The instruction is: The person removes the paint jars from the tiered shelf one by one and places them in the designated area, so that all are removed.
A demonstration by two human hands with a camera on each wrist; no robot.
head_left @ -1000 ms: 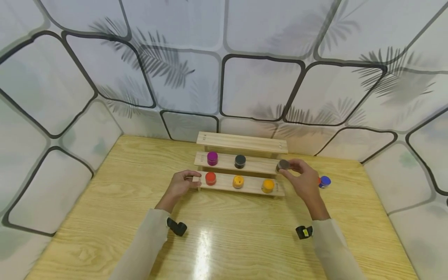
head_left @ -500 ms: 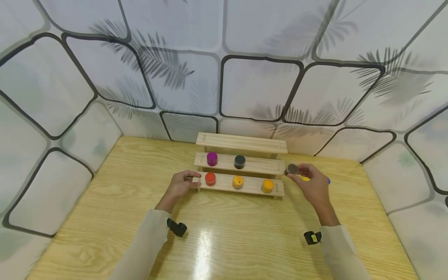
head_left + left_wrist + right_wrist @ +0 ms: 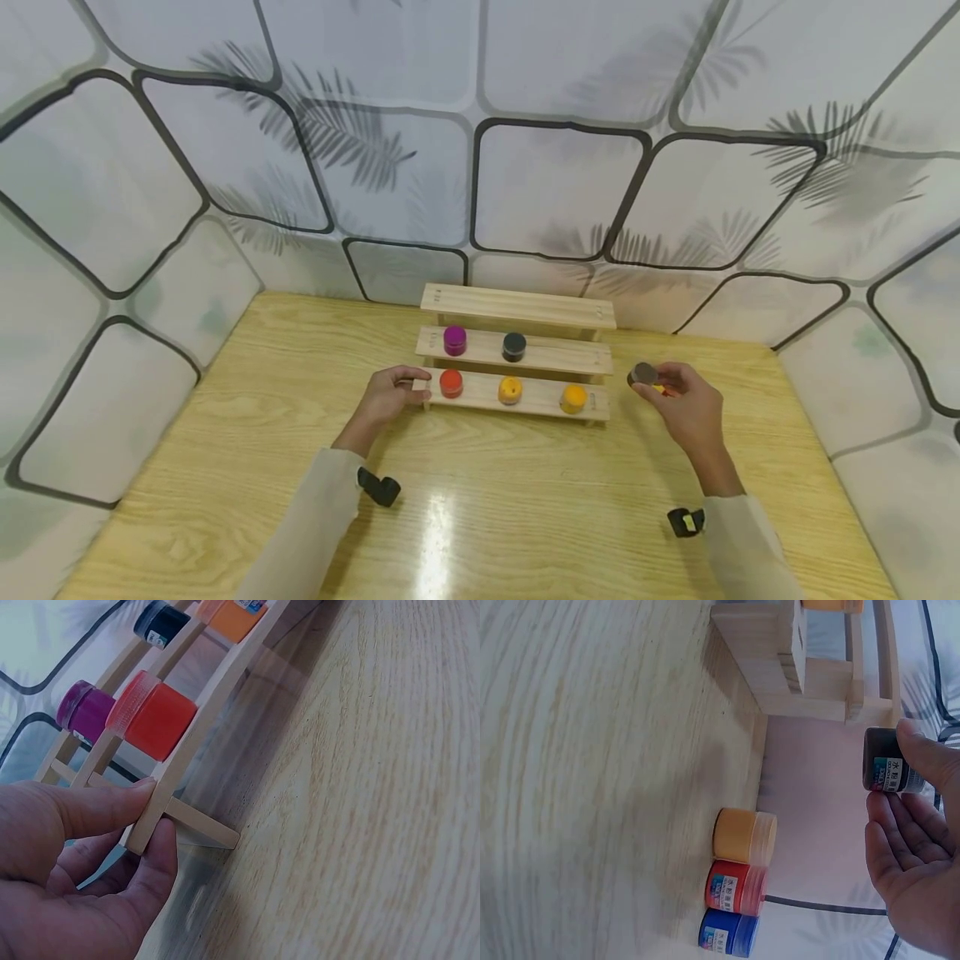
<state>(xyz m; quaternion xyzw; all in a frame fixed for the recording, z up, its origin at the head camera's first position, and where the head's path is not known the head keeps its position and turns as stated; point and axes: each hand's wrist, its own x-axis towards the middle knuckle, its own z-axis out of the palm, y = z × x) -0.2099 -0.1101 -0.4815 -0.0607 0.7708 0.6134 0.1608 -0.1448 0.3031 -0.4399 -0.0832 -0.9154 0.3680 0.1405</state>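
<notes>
My right hand [image 3: 688,408] pinches a dark grey-brown paint jar [image 3: 642,375] between thumb and fingers, off the table and to the right of a three-step wooden rack [image 3: 517,304]. The right wrist view shows the label on that jar [image 3: 889,761]. My left hand [image 3: 386,400] grips the left end of the rack's lowest shelf, thumb on top and fingers below. A purple jar [image 3: 454,342] and a black jar [image 3: 513,347] stand on the middle shelf. On the lowest shelf are a red jar [image 3: 451,383], a yellow jar [image 3: 510,390] and an orange-yellow jar [image 3: 573,398].
Right of the rack, a yellow-orange jar [image 3: 742,836], a red jar [image 3: 735,886] and a blue jar [image 3: 727,932] stand in a row on the wooden table [image 3: 510,517]. My right hand mostly covers them in the head view. A patterned wall [image 3: 555,187] rises behind the rack.
My right hand has carried the dark grey-brown jar from the right end of the middle shelf rightward and slightly nearer, away from the rack. The left hand stays in place.
</notes>
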